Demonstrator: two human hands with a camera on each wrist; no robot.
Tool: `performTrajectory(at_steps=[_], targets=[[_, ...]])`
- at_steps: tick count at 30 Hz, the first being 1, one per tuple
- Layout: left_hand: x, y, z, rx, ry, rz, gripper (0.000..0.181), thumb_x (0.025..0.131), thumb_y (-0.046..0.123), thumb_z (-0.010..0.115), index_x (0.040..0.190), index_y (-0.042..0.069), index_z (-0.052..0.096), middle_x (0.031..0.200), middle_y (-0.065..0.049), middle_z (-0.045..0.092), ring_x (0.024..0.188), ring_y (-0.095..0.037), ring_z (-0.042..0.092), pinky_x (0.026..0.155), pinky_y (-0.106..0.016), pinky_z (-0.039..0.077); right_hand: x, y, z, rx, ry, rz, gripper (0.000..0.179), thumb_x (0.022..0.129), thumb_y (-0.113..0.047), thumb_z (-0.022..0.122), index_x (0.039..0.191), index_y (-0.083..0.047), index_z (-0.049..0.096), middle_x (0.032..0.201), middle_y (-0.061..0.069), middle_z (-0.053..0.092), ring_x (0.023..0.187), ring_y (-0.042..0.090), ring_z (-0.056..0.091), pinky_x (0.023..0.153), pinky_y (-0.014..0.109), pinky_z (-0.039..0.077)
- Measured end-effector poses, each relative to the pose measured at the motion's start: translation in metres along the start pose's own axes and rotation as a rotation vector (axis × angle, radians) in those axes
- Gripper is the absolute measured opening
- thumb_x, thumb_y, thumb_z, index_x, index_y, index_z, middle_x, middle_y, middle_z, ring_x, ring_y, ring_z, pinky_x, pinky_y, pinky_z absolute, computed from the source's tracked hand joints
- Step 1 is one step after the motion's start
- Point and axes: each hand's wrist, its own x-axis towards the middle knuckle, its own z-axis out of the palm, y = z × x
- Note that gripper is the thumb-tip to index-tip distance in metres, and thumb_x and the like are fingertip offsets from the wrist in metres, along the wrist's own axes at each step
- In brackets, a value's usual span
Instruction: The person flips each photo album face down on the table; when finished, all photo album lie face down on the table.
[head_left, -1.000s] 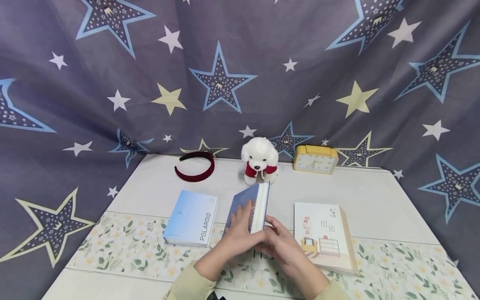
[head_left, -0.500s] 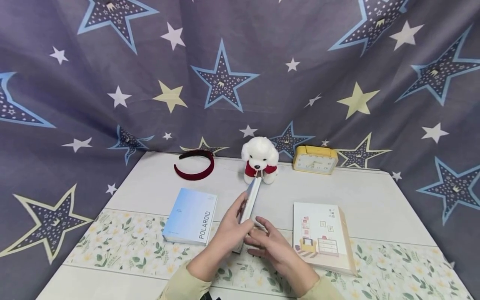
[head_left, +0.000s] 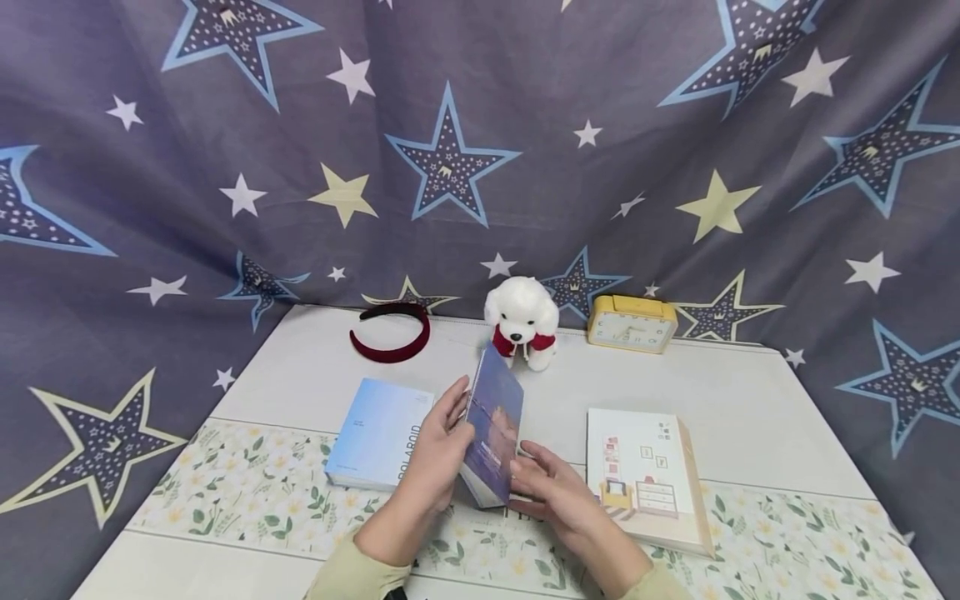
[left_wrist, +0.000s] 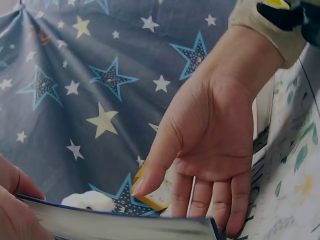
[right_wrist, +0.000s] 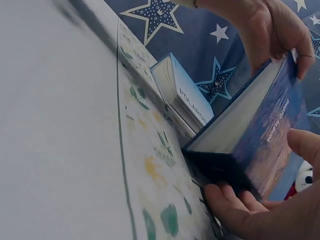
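Photo album point(head_left: 497, 433) has swung round since half a second ago: edge-on then, cover showing now. Head view: it's between the hands over the worktop point(head_left: 750, 392), left hand point(head_left: 435, 450) pinching its left side. Left wrist: right hand point(left_wrist: 212, 135) looks straight-fingered. Right wrist: those fingers seem to touch its lower edge. Mid-turn, I'd guess; next move calls for a steady left grip.

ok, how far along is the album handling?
Seemingly done: the blue POLAROID book and white illustrated book lie flat on the table, neither held.

In hand: the photo album, tilted up in the left grip, with the right grip at its lower edge.

Remaining, probably: setting the album down, since it isn't lying flat yet.
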Motion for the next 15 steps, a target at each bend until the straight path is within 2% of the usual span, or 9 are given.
performTrajectory(at_steps=[3, 5, 10, 15], targets=[[-0.001, -0.002, -0.002, -0.049, -0.012, -0.012, 0.070, 0.086, -0.009, 0.039, 0.154, 0.002, 0.023, 0.153, -0.025, 0.031, 0.139, -0.037, 0.034, 0.113, -0.048, 0.027, -0.003, 0.000, -0.005, -0.031, 0.008, 0.003, 0.077, 0.097, -0.026, 0.060, 0.149, 0.012, 0.018, 0.148, 0.032, 0.032, 0.120, 0.032, 0.055, 0.098, 0.048, 0.046], [-0.001, -0.004, -0.003, -0.085, -0.031, -0.006, 0.069, 0.088, -0.010, 0.039, 0.154, 0.000, 0.020, 0.155, -0.025, 0.025, 0.142, -0.037, 0.028, 0.114, -0.046, 0.023, -0.005, -0.001, -0.006, -0.051, 0.036, 0.001, 0.076, 0.097, -0.027, 0.060, 0.149, 0.012, 0.020, 0.150, 0.031, 0.030, 0.123, 0.030, 0.052, 0.099, 0.046, 0.046], [0.001, -0.011, -0.006, -0.188, -0.101, -0.015, 0.065, 0.093, -0.009, 0.035, 0.154, -0.003, 0.013, 0.160, -0.021, 0.009, 0.147, -0.033, 0.010, 0.116, -0.043, 0.013, -0.010, -0.005, -0.007, -0.080, 0.149, -0.001, 0.074, 0.094, -0.027, 0.064, 0.150, 0.004, 0.027, 0.151, 0.027, 0.033, 0.119, 0.024, 0.055, 0.098, 0.045, 0.046], [0.001, -0.018, -0.011, -0.259, -0.165, -0.047, 0.064, 0.096, -0.006, 0.033, 0.155, -0.001, 0.008, 0.161, -0.020, 0.004, 0.147, -0.034, 0.008, 0.116, -0.046, 0.012, -0.016, -0.009, -0.009, -0.071, 0.177, -0.004, 0.074, 0.092, -0.025, 0.065, 0.152, -0.002, 0.028, 0.154, 0.023, 0.030, 0.120, 0.025, 0.056, 0.095, 0.043, 0.048]])
